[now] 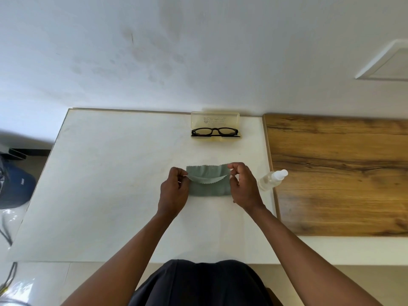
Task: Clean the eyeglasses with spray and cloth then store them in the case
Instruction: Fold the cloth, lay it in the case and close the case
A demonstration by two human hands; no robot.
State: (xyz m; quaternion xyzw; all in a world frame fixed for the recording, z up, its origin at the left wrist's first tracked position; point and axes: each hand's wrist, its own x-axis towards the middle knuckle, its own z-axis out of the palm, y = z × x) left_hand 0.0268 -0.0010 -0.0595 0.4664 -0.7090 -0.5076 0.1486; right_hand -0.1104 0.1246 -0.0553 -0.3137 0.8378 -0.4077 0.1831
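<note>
Grey-green cloth (207,181), soft with scalloped edge, spans both hands: left hand (174,191) and right hand (242,186) each pinch 1 corner. Black-framed eyeglasses (215,131) lie in open translucent case (215,120) beyond.

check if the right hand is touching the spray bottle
Apart. The head view shows a strip of white table between the right hand and the spray bottle; the hand pinches the cloth.

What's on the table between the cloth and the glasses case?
Nothing: in the head view, bare white table separates the cloth from the case.
</note>
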